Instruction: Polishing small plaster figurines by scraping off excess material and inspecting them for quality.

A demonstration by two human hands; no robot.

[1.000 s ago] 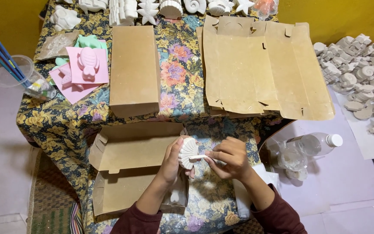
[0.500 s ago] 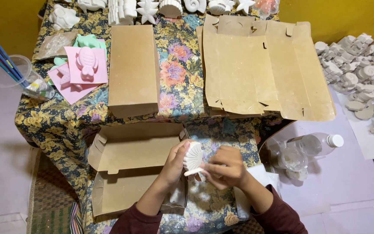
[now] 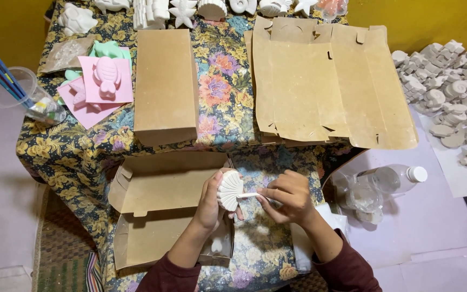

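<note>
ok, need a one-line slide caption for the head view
Left hand holds a white shell-shaped cast over an open cardboard box; right hand works it with a thin white tool.

An open brown carton (image 3: 160,208) lies near, a closed one (image 3: 166,84) behind, flattened cartons (image 3: 331,86) right.

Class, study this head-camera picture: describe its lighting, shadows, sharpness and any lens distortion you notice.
Head view: light is soft and even, with no hard glare; a faint shadow lies beneath the left hand over the open cardboard box. The white shell-shaped cast is pale but its ribs still show. The right hand looks sharp, without motion blur. The table edges bow slightly toward the frame's sides, suggesting a wide-angle lens.
</note>
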